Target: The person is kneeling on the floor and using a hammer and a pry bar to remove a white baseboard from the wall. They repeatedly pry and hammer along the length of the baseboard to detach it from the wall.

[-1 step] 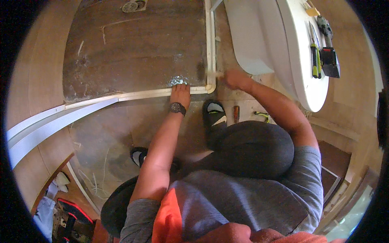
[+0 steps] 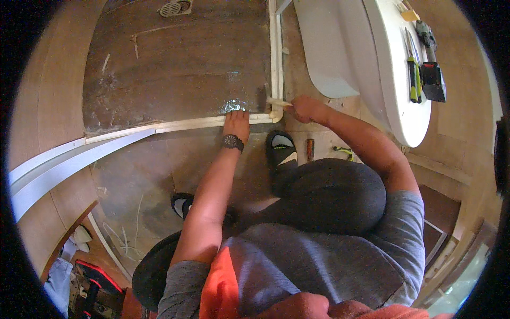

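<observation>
My left hand point(image 2: 237, 123), with a dark watch at the wrist, rests over the pale wooden edging strip point(image 2: 191, 124) along the near side of a brown panel point(image 2: 186, 64). Its fingers lie stretched across the strip, next to a shiny wet-looking patch point(image 2: 234, 106). Closed around a pale, thin stick-like tool point(image 2: 278, 101) is my right hand point(image 2: 308, 109). The tool reaches left across the side strip point(image 2: 275, 58), just above the rounded corner point(image 2: 276, 115). Its exact kind cannot be made out.
A white basin-like fixture point(image 2: 340, 48) stands at the right; pliers-like green-handled tools point(image 2: 414, 80) and a cordless power tool point(image 2: 433, 80) lie on its ledge. An orange-handled tool point(image 2: 310, 150) and a green-handled one point(image 2: 343, 152) lie on the floor. A round drain point(image 2: 171, 9) sits at the far left.
My right hand and its tool have shifted slightly toward me, and the tool's tip shows more plainly over the strip. My left hand stays in place.
</observation>
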`<state>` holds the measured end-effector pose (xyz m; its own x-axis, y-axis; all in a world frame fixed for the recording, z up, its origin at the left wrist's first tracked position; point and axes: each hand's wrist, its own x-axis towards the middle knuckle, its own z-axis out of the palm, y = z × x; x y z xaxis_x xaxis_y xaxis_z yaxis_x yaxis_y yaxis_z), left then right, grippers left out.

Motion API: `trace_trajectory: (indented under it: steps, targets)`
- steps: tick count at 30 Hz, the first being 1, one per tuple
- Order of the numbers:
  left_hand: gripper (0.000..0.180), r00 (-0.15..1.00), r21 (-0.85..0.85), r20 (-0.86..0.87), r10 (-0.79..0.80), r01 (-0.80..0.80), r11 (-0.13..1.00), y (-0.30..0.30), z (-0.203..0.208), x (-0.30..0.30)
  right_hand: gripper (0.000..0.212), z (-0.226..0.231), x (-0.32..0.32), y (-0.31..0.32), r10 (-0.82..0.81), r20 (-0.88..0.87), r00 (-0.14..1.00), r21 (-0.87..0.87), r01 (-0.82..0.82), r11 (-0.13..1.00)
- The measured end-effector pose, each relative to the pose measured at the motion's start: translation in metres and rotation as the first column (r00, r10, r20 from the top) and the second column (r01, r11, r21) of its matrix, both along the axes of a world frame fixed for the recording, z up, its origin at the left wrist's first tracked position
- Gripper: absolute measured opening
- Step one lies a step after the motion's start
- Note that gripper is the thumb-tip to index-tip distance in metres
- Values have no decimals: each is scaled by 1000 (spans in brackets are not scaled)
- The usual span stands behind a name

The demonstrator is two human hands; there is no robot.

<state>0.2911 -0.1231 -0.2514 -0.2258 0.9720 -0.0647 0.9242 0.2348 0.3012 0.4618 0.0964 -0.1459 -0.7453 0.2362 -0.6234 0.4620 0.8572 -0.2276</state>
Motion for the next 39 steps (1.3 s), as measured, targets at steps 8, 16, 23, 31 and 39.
trace_trajectory:
  steps: [8, 16, 23, 31, 39]
  targets:
    - [31, 997, -94, 66, 29, -22, 995, -2, 10, -10, 68, 29, -62, 14, -325, 31, 945, 44, 323, 945]
    - [22, 998, -20, 31, 51, -51, 999, 0, 0, -6, 47, 14, -56, 9, -88, 167, 982, 13, 87, 996]
    - [18, 996, 47, 48, 72, -75, 996, -3, -8, -8, 51, 33, -57, 4, -103, 274, 956, -28, 115, 993]
    - [19, 996, 42, 39, 75, -77, 996, -1, -6, -9, 51, 23, -68, 23, -213, 86, 973, 86, 206, 975]
    - [22, 997, 19, 28, 75, -75, 997, -2, -10, -10, 51, 34, -67, 11, 71, 234, 970, -47, -61, 997]
